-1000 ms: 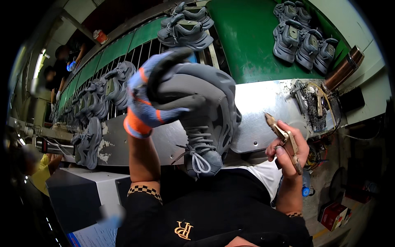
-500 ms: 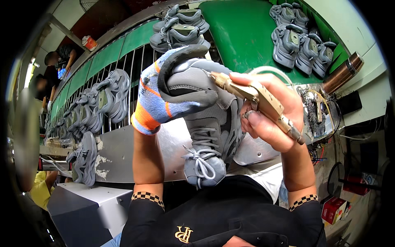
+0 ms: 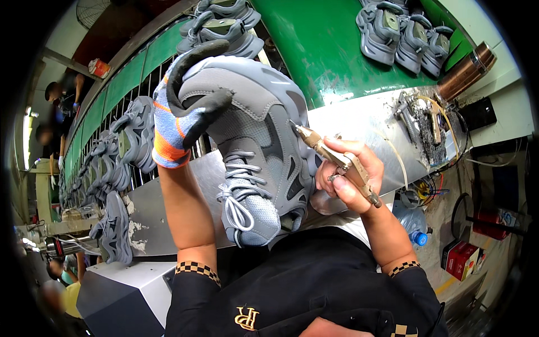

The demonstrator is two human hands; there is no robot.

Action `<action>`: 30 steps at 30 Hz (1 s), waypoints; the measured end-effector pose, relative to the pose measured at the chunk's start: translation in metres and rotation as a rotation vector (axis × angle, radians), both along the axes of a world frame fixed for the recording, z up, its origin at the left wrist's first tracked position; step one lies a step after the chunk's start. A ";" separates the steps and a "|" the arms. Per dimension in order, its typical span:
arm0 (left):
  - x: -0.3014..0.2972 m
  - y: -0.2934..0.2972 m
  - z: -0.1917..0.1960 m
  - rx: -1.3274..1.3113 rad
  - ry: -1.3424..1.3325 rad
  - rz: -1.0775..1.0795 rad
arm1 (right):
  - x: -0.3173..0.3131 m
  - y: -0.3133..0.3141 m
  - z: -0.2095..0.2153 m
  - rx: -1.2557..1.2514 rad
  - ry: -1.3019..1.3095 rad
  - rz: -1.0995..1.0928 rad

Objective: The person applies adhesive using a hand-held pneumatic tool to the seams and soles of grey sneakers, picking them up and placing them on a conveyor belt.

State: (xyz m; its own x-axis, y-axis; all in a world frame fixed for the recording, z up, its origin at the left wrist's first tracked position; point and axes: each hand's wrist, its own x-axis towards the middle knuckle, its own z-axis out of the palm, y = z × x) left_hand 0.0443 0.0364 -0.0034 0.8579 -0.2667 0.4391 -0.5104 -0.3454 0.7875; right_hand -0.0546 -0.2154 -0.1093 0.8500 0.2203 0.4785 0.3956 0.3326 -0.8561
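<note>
Head view: green conveyor belt (image 3: 331, 50) runs across the top, bending with the lens, carrying grey sneakers in clusters — one pair (image 3: 222, 22) at top centre, three more (image 3: 407, 33) at top right. Below it a steel tabletop (image 3: 365, 121) with a messy patch of tools and wires (image 3: 426, 121) at right. A metal rack (image 3: 120, 151) on the left holds a row of grey sneakers standing on end, one more sneaker (image 3: 115, 227) hanging lower at the tabletop's left edge. Person's dark shirt (image 3: 314, 292) fills the bottom. Centre of frame: grey sneaker (image 3: 258, 146), held up in the air over the tabletop edge, toe pointing down toward the person, laces (image 3: 238, 191) facing the camera, heel up. Left hand (image 3: 179, 112) in an orange, blue and black work glove, grip closed on the sneaker's heel and collar, fingers curled over the opening. Right hand (image 3: 345, 177) bare, grip wrapped tight round a brass-coloured handheld tool (image 3: 337, 163), its tip touching the sneaker's side panel near the midsole. Copper-coloured cylinder (image 3: 466, 70) at upper right beside the belt. Plastic bottle with a blue cap (image 3: 412, 222) and a red box (image 3: 463, 258) down on the floor at right. Other workers (image 3: 62, 95) far left, small and blurred.
</note>
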 end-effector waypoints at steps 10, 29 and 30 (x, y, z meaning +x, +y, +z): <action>0.016 0.004 -0.021 -0.186 0.037 -0.016 | -0.016 0.001 -0.025 0.059 0.160 -0.055; 0.025 0.016 -0.047 -0.172 0.055 0.004 | -0.039 -0.004 -0.050 0.054 0.163 -0.039; 0.025 0.017 -0.049 -0.176 0.060 0.007 | -0.041 -0.003 -0.049 0.018 0.128 -0.065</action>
State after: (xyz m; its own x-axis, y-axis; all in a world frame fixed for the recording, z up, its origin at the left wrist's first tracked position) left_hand 0.0691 0.0534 -0.0520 0.8855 -0.1846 0.4263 -0.4588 -0.2033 0.8650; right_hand -0.0955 -0.2182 -0.1587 0.9165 0.1549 0.3688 0.3051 0.3254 -0.8950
